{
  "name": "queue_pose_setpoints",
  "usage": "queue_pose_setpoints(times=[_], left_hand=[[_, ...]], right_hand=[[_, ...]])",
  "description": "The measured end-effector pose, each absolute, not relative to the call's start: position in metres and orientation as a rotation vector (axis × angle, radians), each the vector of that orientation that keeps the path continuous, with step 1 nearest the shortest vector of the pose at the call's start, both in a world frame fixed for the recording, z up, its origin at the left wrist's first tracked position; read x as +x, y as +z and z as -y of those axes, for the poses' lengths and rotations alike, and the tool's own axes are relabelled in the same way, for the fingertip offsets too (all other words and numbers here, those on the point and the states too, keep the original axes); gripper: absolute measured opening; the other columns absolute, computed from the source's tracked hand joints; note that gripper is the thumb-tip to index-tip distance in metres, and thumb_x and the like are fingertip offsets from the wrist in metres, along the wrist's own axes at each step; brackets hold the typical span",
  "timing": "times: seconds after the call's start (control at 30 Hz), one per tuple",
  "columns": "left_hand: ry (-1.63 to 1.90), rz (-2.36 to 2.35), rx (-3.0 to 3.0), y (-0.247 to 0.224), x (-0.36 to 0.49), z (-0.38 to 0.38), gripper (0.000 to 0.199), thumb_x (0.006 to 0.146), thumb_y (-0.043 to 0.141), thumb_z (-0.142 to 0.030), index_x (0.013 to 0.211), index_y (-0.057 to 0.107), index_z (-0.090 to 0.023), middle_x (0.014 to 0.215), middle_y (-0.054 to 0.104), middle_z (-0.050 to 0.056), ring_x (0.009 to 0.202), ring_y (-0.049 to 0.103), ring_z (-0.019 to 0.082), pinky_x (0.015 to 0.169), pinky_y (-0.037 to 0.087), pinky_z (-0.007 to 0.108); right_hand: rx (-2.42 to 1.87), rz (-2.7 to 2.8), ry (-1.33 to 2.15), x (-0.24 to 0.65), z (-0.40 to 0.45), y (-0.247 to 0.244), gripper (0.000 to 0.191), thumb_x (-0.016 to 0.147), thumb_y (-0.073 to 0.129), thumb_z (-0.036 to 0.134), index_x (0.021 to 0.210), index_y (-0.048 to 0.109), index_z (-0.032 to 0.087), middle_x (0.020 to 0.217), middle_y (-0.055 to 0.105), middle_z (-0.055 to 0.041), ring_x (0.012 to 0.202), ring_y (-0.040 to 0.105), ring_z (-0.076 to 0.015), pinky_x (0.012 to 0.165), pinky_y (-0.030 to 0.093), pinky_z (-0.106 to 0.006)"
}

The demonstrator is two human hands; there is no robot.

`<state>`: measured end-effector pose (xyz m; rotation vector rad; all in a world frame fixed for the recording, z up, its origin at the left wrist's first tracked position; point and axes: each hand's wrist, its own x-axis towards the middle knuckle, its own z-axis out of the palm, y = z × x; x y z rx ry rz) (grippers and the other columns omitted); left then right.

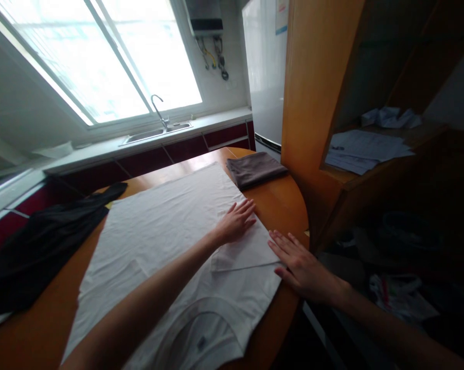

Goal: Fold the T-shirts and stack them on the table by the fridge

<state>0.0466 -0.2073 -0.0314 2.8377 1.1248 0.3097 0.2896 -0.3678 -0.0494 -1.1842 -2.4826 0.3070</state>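
Left hand, right hand lie flat on white T-shirt
Folded grey cloth, crumpled black fabric share orange wooden desk.

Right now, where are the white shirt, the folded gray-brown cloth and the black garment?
White shirt [158, 216]: head view, on its body.
Folded gray-brown cloth [257, 168]: head view, top face.
Black garment [49, 239]: head view, its middle.

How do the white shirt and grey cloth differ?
The shirt is white and spread out; the cloth is greyish and folded. The shirt covers much of the table; the cloth covers little. The left hand rests on the shirt; no hand touches the cloth. Both lie on the table.
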Motion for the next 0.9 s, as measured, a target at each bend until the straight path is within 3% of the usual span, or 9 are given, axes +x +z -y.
queue_pose_setpoints(times=[0.07,0.13,0.33,0.4,0.5,0.63,0.8,0.9], left_hand=[[0.14,-1.1,2.831,-0.035,0.043,0.214,0.063,0.105,0.034,-0.051,0.159,0.028,-0.018,0.166,0.023,0.012,0.154,0.017,0.028,0.123,0.017,0.051],[0.114,-1.111,2.822,-0.034,0.041,0.216,0.066,0.105,0.03,-0.051,0.161,0.018,-0.017,0.168,0.013,0.012,0.155,0.011,0.026,0.124,0.014,0.052],[0.048,-1.081,2.796,-0.029,0.046,0.217,0.062,0.106,0.03,-0.05,0.16,0.023,-0.021,0.168,0.016,0.011,0.155,0.009,0.027,0.124,0.011,0.053],[0.082,-1.106,2.776,-0.027,0.046,0.218,0.062,0.105,0.035,-0.046,0.16,0.024,-0.02,0.167,0.02,0.011,0.155,0.015,0.028,0.124,0.016,0.052],[0.318,-1.345,2.72,-0.017,0.035,0.221,0.055,0.103,0.042,-0.034,0.155,0.034,-0.018,0.16,0.036,0.014,0.146,0.037,0.026,0.119,0.031,0.042],[0.251,-1.73,2.508,0.0,0.001,0.24,0.038,0.097,0.051,-0.03,0.132,0.058,-0.015,0.127,0.062,0.016,0.113,0.064,0.028,0.097,0.049,0.038],[0.038,-1.721,2.215,0.007,-0.037,0.278,0.039,0.091,0.059,-0.036,0.124,0.057,-0.016,0.088,0.071,0.008,0.087,0.069,0.025,0.078,0.05,0.032],[0.116,-1.616,2.015,0.002,-0.043,0.292,0.051,0.085,0.062,-0.035,0.132,0.053,-0.016,0.081,0.07,0.003,0.074,0.067,0.021,0.068,0.048,0.029]], right_hand=[[-1.167,2.544,0.361,0.289,0.367,-0.048,0.067,0.102,0.042,0.053,0.157,0.033,0.015,0.165,0.021,-0.012,0.154,0.017,-0.0258,0.125,0.015,-0.052],[-1.149,2.587,0.415,0.29,0.365,-0.046,0.072,0.1,0.043,0.059,0.157,0.034,0.016,0.164,0.023,-0.0122,0.153,0.019,-0.0265,0.125,0.012,-0.053],[-1.226,2.475,0.477,0.288,0.346,-0.038,0.066,0.105,0.028,0.055,0.156,0.035,0.014,0.165,0.024,-0.0105,0.154,0.019,-0.0228,0.125,0.016,-0.047],[-1.262,2.424,0.473,0.285,0.336,-0.038,0.066,0.105,0.027,0.055,0.157,0.034,0.014,0.165,0.023,-0.0106,0.154,0.018,-0.0236,0.125,0.017,-0.048],[-1.271,2.415,0.494,0.281,0.32,-0.039,0.065,0.105,0.026,0.054,0.157,0.035,0.016,0.164,0.025,-0.0107,0.153,0.019,-0.0244,0.125,0.018,-0.05],[-1.282,2.434,0.496,0.275,0.293,-0.036,0.065,0.105,0.025,0.052,0.157,0.034,0.014,0.164,0.025,-0.0118,0.153,0.02,-0.0239,0.124,0.019,-0.05],[-1.248,2.55,0.437,0.26,0.251,-0.033,0.064,0.105,0.025,0.047,0.157,0.033,0.01,0.165,0.023,-0.0126,0.154,0.018,-0.0246,0.124,0.017,-0.052],[-1.253,2.615,0.448,0.254,0.239,-0.039,0.064,0.105,0.024,0.047,0.157,0.032,0.011,0.165,0.024,-0.0123,0.154,0.017,-0.0252,0.123,0.015,-0.054]])
